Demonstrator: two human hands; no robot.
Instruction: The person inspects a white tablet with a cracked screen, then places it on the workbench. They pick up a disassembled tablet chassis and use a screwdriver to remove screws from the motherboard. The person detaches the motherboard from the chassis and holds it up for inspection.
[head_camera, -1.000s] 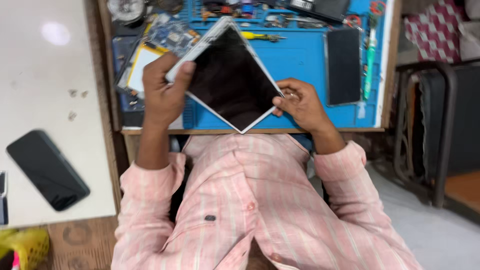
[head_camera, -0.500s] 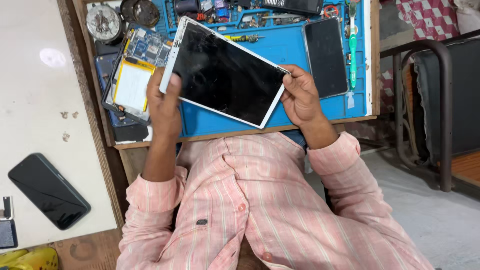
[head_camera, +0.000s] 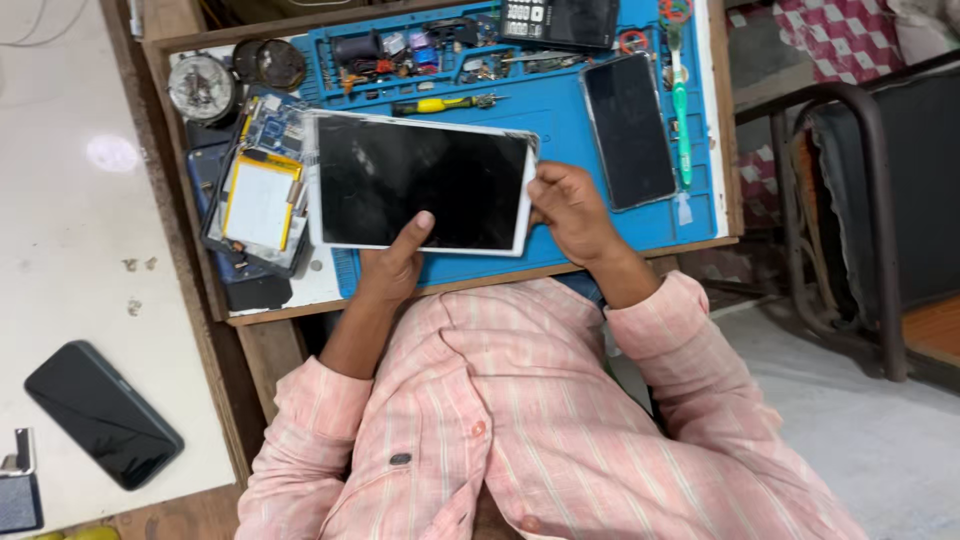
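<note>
A white-framed tablet (head_camera: 420, 180) with a dark screen lies flat over the blue work mat (head_camera: 560, 130). My left hand (head_camera: 395, 260) grips its near edge, thumb pressed on the glass. My right hand (head_camera: 570, 210) holds the tablet's right edge with its fingers curled around the corner. To the left of the tablet lies an opened device (head_camera: 262, 195) with a yellow battery and a blue circuit board showing.
A dark phone (head_camera: 628, 128) lies on the mat's right part beside a green-handled tool (head_camera: 682, 120). A yellow screwdriver (head_camera: 440, 104) and small parts sit behind the tablet. Another dark phone (head_camera: 102, 412) rests on the white table at left. A metal chair frame (head_camera: 850, 200) stands at right.
The tablet has turned from a tilted, raised position to lying level over the mat. My left hand slid from its left edge to its near edge.
</note>
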